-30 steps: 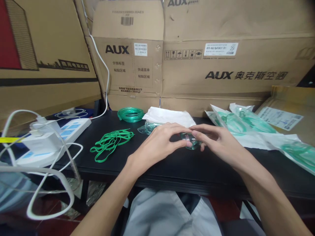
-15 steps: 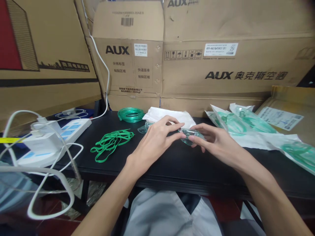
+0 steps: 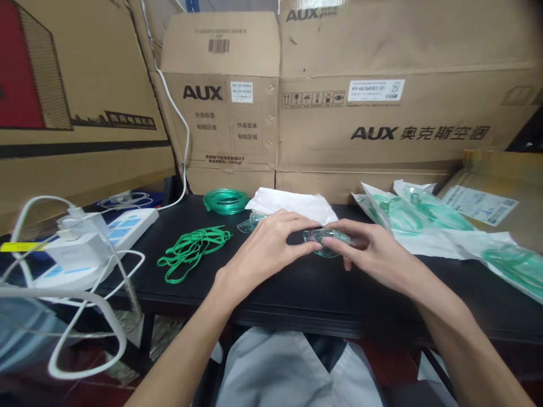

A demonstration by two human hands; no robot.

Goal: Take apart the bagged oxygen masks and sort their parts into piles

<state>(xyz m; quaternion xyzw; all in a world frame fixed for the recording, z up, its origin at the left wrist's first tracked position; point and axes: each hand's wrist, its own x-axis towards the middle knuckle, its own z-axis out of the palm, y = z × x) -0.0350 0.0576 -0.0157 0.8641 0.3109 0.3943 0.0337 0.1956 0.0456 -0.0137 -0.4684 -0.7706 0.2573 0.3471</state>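
Over the black table, a clear, green-tinted plastic piece (image 3: 326, 236) sits between my two hands. The thumb and fingers of my right hand (image 3: 369, 240) close on its right side. At its left end, my left hand (image 3: 282, 237) pinches it between thumb and index finger. My fingers cover much of the piece, so its full shape is hidden. Another clear plastic part (image 3: 250, 223) lies behind my left hand, partly covered by it. Just beyond my hands is a white paper wrapper (image 3: 292, 204). A tangled green elastic strap (image 3: 195, 249) lies to the left, near coiled green tubing (image 3: 225, 201).
Sealed packs of green mask and tubing (image 3: 403, 212) lie at the right, one near the table's right edge (image 3: 513, 263). A white power strip (image 3: 131, 223) with plugs and loose cables takes up the left. Cardboard boxes (image 3: 314, 152) stand along the back.
The plastic piece has turned slightly and shifted a little left between my fingers. My left finger and thumb have spread slightly apart around its end. The camera view has tilted a little upward.
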